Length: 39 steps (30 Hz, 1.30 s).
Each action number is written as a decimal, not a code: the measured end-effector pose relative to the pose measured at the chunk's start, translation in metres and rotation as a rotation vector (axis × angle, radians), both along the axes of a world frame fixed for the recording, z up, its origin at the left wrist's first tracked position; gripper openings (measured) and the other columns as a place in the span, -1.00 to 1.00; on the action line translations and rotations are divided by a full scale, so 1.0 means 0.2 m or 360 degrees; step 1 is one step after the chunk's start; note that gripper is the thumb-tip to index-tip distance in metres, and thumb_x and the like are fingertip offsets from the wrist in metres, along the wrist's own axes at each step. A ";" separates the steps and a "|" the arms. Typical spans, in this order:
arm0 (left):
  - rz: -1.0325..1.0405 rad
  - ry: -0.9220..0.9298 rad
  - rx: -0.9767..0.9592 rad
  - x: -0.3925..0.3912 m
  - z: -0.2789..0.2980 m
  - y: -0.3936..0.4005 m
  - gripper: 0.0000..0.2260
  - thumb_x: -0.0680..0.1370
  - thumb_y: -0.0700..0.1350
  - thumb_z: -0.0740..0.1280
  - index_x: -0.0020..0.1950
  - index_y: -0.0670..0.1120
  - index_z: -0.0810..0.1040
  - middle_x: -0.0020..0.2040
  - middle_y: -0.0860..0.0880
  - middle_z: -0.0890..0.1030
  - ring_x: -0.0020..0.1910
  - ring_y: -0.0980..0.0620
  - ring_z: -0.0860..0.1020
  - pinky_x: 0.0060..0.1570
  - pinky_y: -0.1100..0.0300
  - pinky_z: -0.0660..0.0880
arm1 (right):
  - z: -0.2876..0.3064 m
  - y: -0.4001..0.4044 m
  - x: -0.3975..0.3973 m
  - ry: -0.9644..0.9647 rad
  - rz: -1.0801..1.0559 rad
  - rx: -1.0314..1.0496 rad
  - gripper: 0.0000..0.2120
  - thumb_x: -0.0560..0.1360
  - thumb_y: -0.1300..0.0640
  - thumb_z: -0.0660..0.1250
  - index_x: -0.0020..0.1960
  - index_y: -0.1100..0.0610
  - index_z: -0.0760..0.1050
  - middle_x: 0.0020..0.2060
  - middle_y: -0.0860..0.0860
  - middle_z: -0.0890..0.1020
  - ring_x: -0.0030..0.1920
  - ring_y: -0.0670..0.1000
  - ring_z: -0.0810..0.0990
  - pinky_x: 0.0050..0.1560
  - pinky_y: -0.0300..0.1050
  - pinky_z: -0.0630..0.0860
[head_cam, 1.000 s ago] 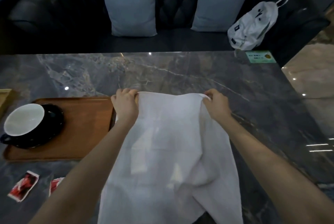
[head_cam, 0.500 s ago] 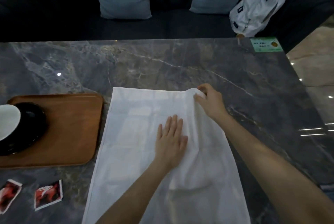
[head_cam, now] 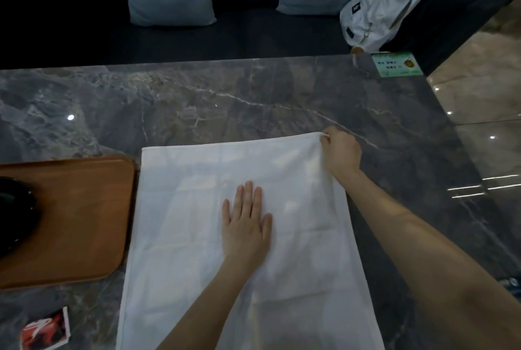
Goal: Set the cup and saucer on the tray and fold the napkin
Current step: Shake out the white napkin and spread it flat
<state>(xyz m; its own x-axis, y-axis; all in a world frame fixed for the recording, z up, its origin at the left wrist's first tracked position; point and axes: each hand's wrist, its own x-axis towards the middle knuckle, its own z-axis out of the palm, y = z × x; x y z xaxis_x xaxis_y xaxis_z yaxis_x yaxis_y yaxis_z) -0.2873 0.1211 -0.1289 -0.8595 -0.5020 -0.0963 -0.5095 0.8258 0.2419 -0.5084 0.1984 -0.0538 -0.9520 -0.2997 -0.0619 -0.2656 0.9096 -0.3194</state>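
The napkin (head_cam: 239,236) lies spread flat on the table (head_cam: 253,101), a long white sheet running from the picture's middle down past the bottom edge at 6 o'clock. Its far edge is straight and square to the table; its left edge lies just beside the right rim of the tray (head_cam: 84,222), with a thin strip of stone between them near the far corner. The left hand (head_cam: 246,225) rests palm down on the middle of the cloth, fingers straight and close together, gripping nothing. The right hand (head_cam: 341,152) is at the napkin's far right corner, about 2 o'clock from the left hand, its fingers closed in a pinch on that corner, which is lifted slightly off the stone. On the tray at 9 o'clock only a dark rounded shape shows at the picture's left edge, likely the saucer (head_cam: 14,214); the cup cannot be made out. A red and white packet (head_cam: 45,330) lies on the table at 7 o'clock, well apart from the cloth. Bare stone runs from 10 to 2 o'clock beyond the napkin, up to the table's far edge, and also to the right at 3 o'clock, where the table ends against the shiny floor (head_cam: 479,95). A green card (head_cam: 397,64) sits at the far right corner of the table.
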 end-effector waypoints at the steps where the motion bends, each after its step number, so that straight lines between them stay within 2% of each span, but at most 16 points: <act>1: -0.0004 -0.0002 -0.0004 0.00 0.00 0.00 -0.50 0.53 0.07 0.03 0.43 -0.09 0.26 0.46 -0.05 0.30 0.44 -0.06 0.26 0.36 -0.02 0.01 | -0.02 0.00 0.02 0.0036 -0.0002 0.0030 -0.73 0.55 0.28 0.12 0.19 0.24 0.48 0.11 0.24 0.59 0.14 0.25 0.50 0.12 0.06 0.41; 3: -0.0008 0.0001 -0.0006 0.00 0.00 0.00 -0.50 0.53 0.06 0.03 0.44 -0.09 0.25 0.46 -0.06 0.29 0.44 -0.06 0.25 0.36 -0.02 0.01 | -0.06 0.01 0.09 0.0159 0.0009 0.0050 -0.61 0.53 0.32 0.14 0.35 0.23 0.35 0.29 0.21 0.47 0.30 0.22 0.38 0.29 0.06 0.29; 5: -0.0011 -0.0002 -0.0007 0.00 0.01 0.00 -0.50 0.53 0.06 0.03 0.43 -0.10 0.26 0.46 -0.07 0.30 0.43 -0.07 0.26 0.36 -0.03 0.02 | -0.11 0.02 0.23 0.0209 0.0100 0.0015 -0.55 0.51 0.28 0.16 0.40 0.25 0.28 0.39 0.21 0.37 0.39 0.20 0.32 0.38 0.09 0.20; 9: -0.0022 -0.0008 -0.0021 -0.01 0.00 0.00 -0.49 0.53 0.06 0.01 0.44 -0.12 0.24 0.46 -0.09 0.29 0.44 -0.07 0.25 0.36 -0.03 -0.01 | -0.24 0.09 0.69 0.0180 0.0298 -0.0042 -0.53 0.51 0.08 0.03 0.35 0.24 0.36 0.33 0.19 0.46 0.34 0.16 0.43 0.35 0.01 0.13; 11: -0.0022 -0.0001 -0.0040 0.00 0.00 0.00 -0.48 0.54 0.07 -0.02 0.45 -0.13 0.20 0.47 -0.09 0.26 0.45 -0.04 0.18 0.37 -0.02 -0.05 | -0.29 0.14 0.89 0.0075 0.0343 0.0031 -0.51 0.58 0.00 -0.08 0.38 0.22 0.32 0.36 0.16 0.44 0.37 0.11 0.40 0.36 -0.01 0.09; 14: -0.0050 0.0004 0.0013 0.00 0.01 0.00 -0.44 0.54 0.10 -0.15 0.50 -0.09 0.03 0.51 -0.03 0.02 0.46 0.05 -0.07 0.43 0.02 -0.18 | -0.35 0.22 0.99 -0.0004 0.0376 0.0188 -0.43 0.60 -0.11 -0.27 0.43 0.15 0.20 0.41 0.12 0.36 0.43 0.06 0.26 0.42 -0.01 -0.02; 17: -0.0092 -0.0045 0.0089 -0.01 0.03 -0.02 -0.39 0.48 0.15 -0.29 0.50 -0.05 -0.13 0.47 0.04 -0.21 0.44 0.11 -0.24 0.43 0.01 -0.24 | -0.37 0.28 0.94 0.0025 0.0448 0.0207 -0.47 0.58 -0.11 -0.12 0.46 0.11 0.15 0.44 0.09 0.31 0.45 0.00 0.11 0.43 -0.03 -0.15; 21: -0.0143 -0.0110 0.0114 -0.02 0.06 -0.06 -0.35 0.44 0.15 -0.34 0.51 -0.04 -0.10 0.54 -0.03 -0.11 0.51 0.02 -0.15 0.44 -0.01 -0.21 | -0.36 0.29 0.86 0.0026 0.0523 0.0178 -0.45 0.55 -0.09 -0.07 0.49 0.10 0.10 0.47 0.05 0.25 0.49 0.00 0.11 0.43 -0.08 -0.21; 23: -0.0150 0.0001 0.0150 0.06 0.08 -0.05 -0.38 0.48 0.13 -0.26 0.51 -0.06 0.00 0.54 -0.06 -0.01 0.51 -0.02 -0.07 0.44 0.00 -0.18 | -0.34 0.30 0.87 0.0017 0.0505 0.0116 -0.43 0.54 -0.08 -0.08 0.49 0.14 0.08 0.48 0.06 0.22 0.49 -0.03 0.07 0.42 -0.12 -0.26; 26: -0.0155 0.0133 0.0105 0.26 0.09 0.04 -0.47 0.54 0.06 -0.10 0.49 -0.10 0.09 0.52 -0.08 0.09 0.49 0.01 -0.03 0.43 0.03 -0.16 | -0.31 0.33 0.99 0.0075 0.0506 0.0052 -0.45 0.55 -0.05 -0.05 0.48 0.17 0.07 0.47 0.08 0.24 0.48 -0.04 0.04 0.43 -0.10 -0.22; 31: 0.0015 -0.0003 0.0056 0.55 0.03 0.17 -0.47 0.55 0.04 0.00 0.47 -0.15 0.09 0.48 -0.16 0.20 0.45 -0.01 0.04 0.40 0.06 -0.22 | -0.34 0.38 1.22 0.0058 0.0662 0.0151 -0.45 0.57 -0.10 -0.08 0.48 0.14 0.05 0.46 0.08 0.27 0.46 -0.01 0.06 0.43 -0.05 -0.17; 34: 0.0056 -0.0039 0.0040 0.60 0.02 0.14 -0.48 0.56 0.08 -0.04 0.48 -0.12 0.10 0.49 -0.08 0.16 0.46 -0.02 0.10 0.41 0.04 -0.14 | -0.37 0.40 1.23 0.0051 0.0673 0.0200 -0.43 0.56 -0.11 -0.04 0.49 0.14 0.05 0.47 0.08 0.25 0.46 -0.01 0.06 0.44 -0.05 -0.16; 37: 0.0062 -0.0053 0.0034 0.64 0.02 0.04 -0.46 0.55 0.15 -0.16 0.50 -0.01 -0.02 0.50 0.02 -0.03 0.49 0.03 -0.06 0.42 0.04 -0.17 | -0.37 0.40 1.23 0.0050 0.0672 0.0197 -0.42 0.55 -0.10 -0.02 0.49 0.13 0.03 0.48 0.06 0.20 0.47 -0.02 0.03 0.44 -0.07 -0.19; 39: 0.0170 -0.0077 0.0039 0.69 0.02 -0.04 -0.44 0.52 0.16 -0.23 0.50 0.01 -0.05 0.50 0.04 -0.08 0.50 0.02 -0.10 0.43 -0.03 -0.16 | -0.37 0.40 1.23 0.0054 0.0670 0.0198 -0.42 0.56 -0.10 -0.04 0.50 0.13 0.01 0.49 0.05 0.15 0.48 -0.02 0.01 0.44 -0.07 -0.22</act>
<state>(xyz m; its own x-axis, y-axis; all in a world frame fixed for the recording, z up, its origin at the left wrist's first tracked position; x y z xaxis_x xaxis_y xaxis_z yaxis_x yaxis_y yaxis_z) -0.1493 0.1123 -0.1243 -0.7953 -0.5873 -0.1501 -0.6057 0.7604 0.2343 -0.2616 0.2787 -0.1276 -0.7505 -0.6544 -0.0927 -0.6300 0.7507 -0.1989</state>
